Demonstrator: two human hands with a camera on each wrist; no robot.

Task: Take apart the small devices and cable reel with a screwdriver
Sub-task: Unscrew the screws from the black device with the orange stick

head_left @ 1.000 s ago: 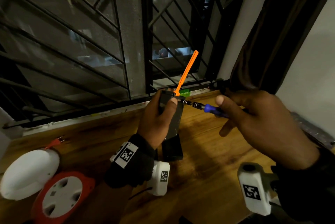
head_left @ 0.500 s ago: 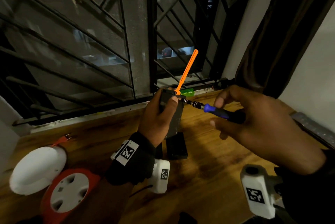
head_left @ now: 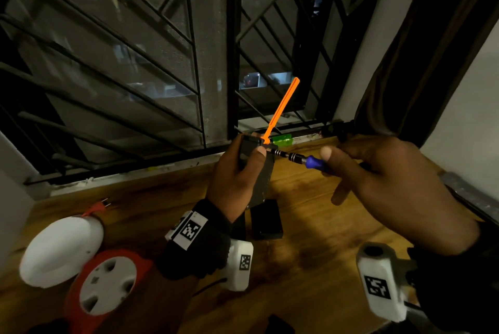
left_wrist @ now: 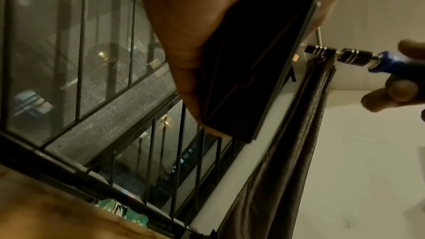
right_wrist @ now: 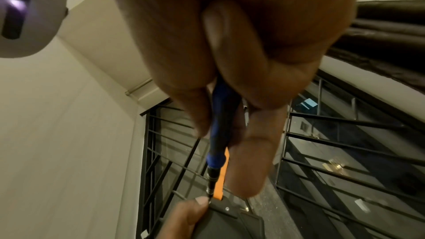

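Observation:
My left hand [head_left: 237,171] grips a flat black device [head_left: 258,171] [left_wrist: 253,61] upright above the wooden table, thumb near its top corner. An orange plastic strip [head_left: 283,106] [right_wrist: 221,175] sticks up from the device's top. My right hand [head_left: 378,179] pinches a blue-handled screwdriver [head_left: 313,163] [left_wrist: 388,64] [right_wrist: 218,134], whose black bit [head_left: 280,153] meets the device's top right edge beside my left thumb. The orange and white cable reel [head_left: 105,282] lies at the lower left of the table.
A white dome-shaped cover [head_left: 59,250] lies beside the reel, with an orange plug [head_left: 98,205] behind it. A black flat part [head_left: 266,219] rests on the table [head_left: 310,266] under my left hand. Window bars [head_left: 135,63], a green bottle [head_left: 282,140] and a dark curtain [head_left: 405,63] stand behind.
My right fingers have shifted along the screwdriver handle, as in turning it. The device, the bit's contact point and my left hand stay nearly where they were.

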